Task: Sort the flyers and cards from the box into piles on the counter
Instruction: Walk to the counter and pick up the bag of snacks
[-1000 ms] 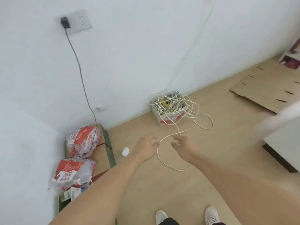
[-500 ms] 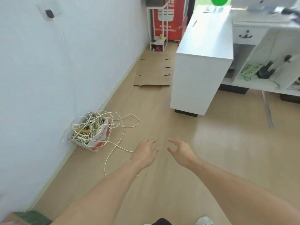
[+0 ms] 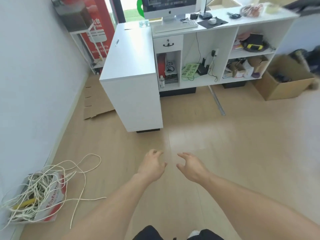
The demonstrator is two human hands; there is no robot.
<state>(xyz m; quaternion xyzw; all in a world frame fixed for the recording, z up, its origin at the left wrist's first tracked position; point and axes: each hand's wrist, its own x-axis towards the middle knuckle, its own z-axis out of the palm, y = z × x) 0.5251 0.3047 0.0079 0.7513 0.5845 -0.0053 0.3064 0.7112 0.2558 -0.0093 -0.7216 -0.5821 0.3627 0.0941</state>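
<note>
My left hand (image 3: 152,166) and my right hand (image 3: 191,166) are stretched out side by side above the wooden floor, fingers loosely curled, holding nothing. Ahead stands a white counter (image 3: 131,54) with a bare top apart from a pen. An open cardboard box (image 3: 284,80) sits on the floor at the far right, beside the desk shelves. No flyers or cards are plainly visible in my hands.
A small box full of tangled white cord (image 3: 39,198) lies by the left wall, cord trailing over the floor. Flat cardboard (image 3: 97,104) lies behind the counter. A white desk (image 3: 216,25) carries a computer, keyboard and clutter, with filled shelves below.
My view has swung right, from the wall corner and cord box to the counter and desk. Both hands stay out in front, empty, in much the same pose.
</note>
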